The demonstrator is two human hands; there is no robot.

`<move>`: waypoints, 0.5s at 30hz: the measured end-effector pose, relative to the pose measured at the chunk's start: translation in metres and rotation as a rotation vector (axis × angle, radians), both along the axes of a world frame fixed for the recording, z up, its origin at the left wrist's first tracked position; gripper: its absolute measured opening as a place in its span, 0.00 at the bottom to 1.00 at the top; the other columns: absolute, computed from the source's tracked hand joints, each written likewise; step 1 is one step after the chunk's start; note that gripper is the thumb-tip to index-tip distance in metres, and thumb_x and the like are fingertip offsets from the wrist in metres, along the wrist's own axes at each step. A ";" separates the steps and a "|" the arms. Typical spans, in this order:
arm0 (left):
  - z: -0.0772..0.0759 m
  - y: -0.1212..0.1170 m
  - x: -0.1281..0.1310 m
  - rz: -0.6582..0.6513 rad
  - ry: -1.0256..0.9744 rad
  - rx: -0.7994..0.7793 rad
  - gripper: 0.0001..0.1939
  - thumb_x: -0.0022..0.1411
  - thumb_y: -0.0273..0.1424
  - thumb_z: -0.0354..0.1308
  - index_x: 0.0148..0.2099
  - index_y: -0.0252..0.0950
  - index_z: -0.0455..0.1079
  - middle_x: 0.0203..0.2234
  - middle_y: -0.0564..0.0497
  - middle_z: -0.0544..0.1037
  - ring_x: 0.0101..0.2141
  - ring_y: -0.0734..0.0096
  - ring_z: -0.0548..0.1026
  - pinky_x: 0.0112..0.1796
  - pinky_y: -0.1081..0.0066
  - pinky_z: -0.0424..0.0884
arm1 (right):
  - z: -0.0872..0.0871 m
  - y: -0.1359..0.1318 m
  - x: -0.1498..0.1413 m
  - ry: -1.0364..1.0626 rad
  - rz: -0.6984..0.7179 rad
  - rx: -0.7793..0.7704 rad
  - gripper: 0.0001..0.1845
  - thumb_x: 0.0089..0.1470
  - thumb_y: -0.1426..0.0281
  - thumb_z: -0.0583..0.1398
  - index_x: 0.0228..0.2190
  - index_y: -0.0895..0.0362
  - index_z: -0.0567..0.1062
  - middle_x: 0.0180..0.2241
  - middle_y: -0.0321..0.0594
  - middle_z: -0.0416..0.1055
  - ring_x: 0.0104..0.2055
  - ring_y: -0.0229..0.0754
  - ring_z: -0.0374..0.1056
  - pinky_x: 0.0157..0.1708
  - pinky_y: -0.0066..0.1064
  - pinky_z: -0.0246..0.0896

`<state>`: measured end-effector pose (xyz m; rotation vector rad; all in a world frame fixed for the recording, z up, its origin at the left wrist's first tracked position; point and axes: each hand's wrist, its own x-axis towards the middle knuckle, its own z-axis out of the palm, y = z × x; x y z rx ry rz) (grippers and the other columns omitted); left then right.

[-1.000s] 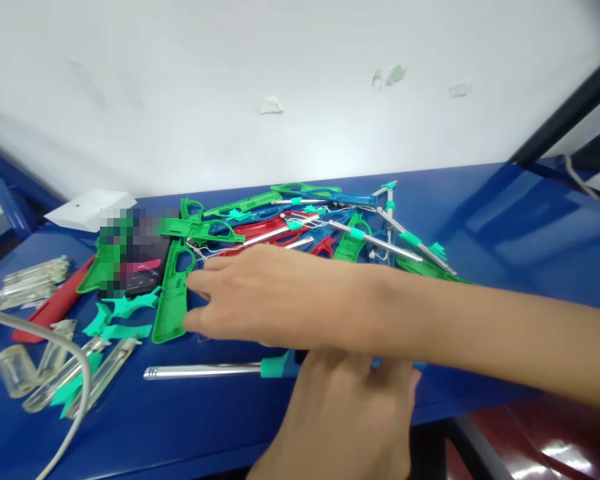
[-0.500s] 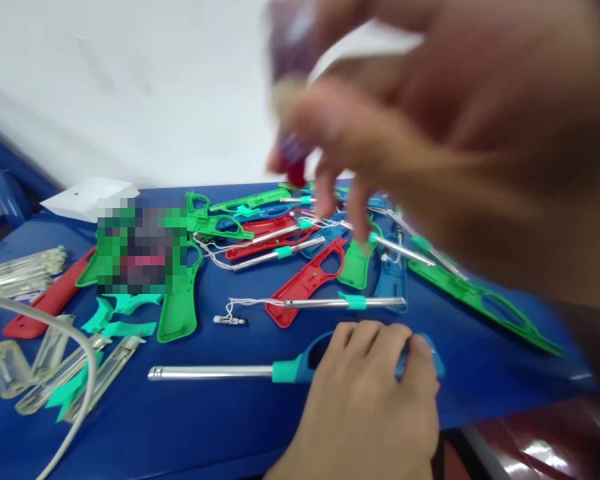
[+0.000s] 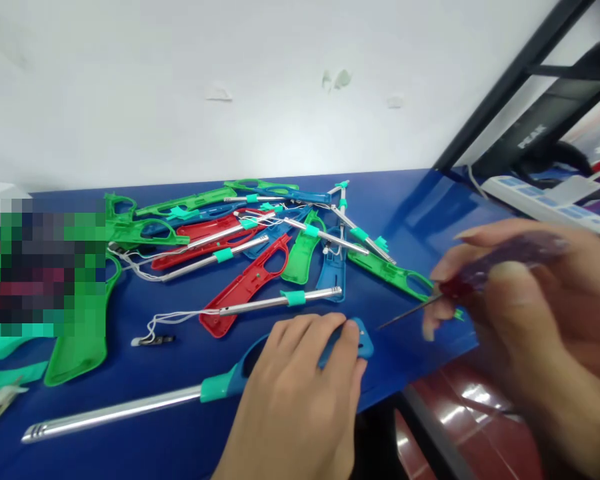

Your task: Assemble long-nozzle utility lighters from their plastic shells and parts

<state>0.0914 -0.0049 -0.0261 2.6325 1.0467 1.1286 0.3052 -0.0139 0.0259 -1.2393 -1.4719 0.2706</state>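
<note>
My left hand (image 3: 297,383) is wrapped over the handle of a blue gas lighter (image 3: 239,373) lying on the blue table. The lighter's silver tube points left, and its rounded handle end shows past my fingers. Much of the handle is hidden under the hand. At the right, my right hand (image 3: 525,333) is closed round the purple, see-through handle of a screwdriver (image 3: 495,267). Its thin shaft points left and slightly down, with the tip near the lighter's handle end but apart from it.
Behind the lighter lie red handle shells (image 3: 247,283), green handle shells (image 3: 83,333) and several silver tubes with wires (image 3: 280,301). A white power strip (image 3: 545,200) is at the right, a white wall (image 3: 280,100) behind. The table's front edge drops to a red floor (image 3: 475,427).
My view has turned to the right. My right hand has come down from high in front of the wall to the right of the lighter, with the screwdriver in it. My left hand stays on the lighter.
</note>
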 end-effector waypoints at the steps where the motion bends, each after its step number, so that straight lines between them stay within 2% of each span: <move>1: 0.000 0.000 0.000 0.001 -0.004 0.006 0.13 0.81 0.24 0.53 0.57 0.31 0.79 0.49 0.44 0.88 0.46 0.52 0.86 0.43 0.54 0.86 | -0.002 -0.002 -0.008 0.043 -0.003 -0.004 0.09 0.75 0.65 0.62 0.51 0.48 0.82 0.41 0.40 0.76 0.27 0.38 0.76 0.25 0.30 0.75; 4: 0.001 0.001 0.000 0.010 -0.006 0.014 0.13 0.81 0.24 0.53 0.57 0.31 0.79 0.50 0.45 0.88 0.46 0.53 0.86 0.43 0.55 0.85 | -0.008 -0.005 -0.017 0.135 -0.001 -0.008 0.09 0.75 0.65 0.63 0.52 0.48 0.83 0.41 0.41 0.76 0.29 0.39 0.77 0.26 0.31 0.75; 8: 0.003 0.001 -0.001 0.009 -0.004 0.006 0.13 0.81 0.24 0.53 0.58 0.31 0.79 0.50 0.45 0.88 0.46 0.53 0.86 0.42 0.55 0.85 | -0.012 -0.004 -0.015 0.166 -0.006 -0.004 0.11 0.75 0.65 0.62 0.54 0.47 0.83 0.43 0.43 0.76 0.33 0.43 0.77 0.28 0.34 0.78; 12: 0.004 0.001 -0.002 -0.004 0.003 0.003 0.13 0.81 0.24 0.53 0.57 0.30 0.79 0.49 0.44 0.88 0.47 0.52 0.87 0.42 0.54 0.86 | -0.010 -0.004 -0.015 0.143 -0.009 -0.041 0.11 0.75 0.64 0.61 0.53 0.45 0.82 0.42 0.42 0.76 0.32 0.43 0.76 0.27 0.34 0.77; 15: 0.004 0.001 -0.002 -0.006 0.009 0.007 0.13 0.81 0.24 0.53 0.58 0.30 0.79 0.50 0.43 0.88 0.47 0.51 0.87 0.43 0.53 0.86 | -0.008 -0.006 -0.015 0.051 -0.036 -0.012 0.08 0.74 0.64 0.62 0.48 0.46 0.83 0.43 0.42 0.79 0.36 0.44 0.79 0.32 0.33 0.80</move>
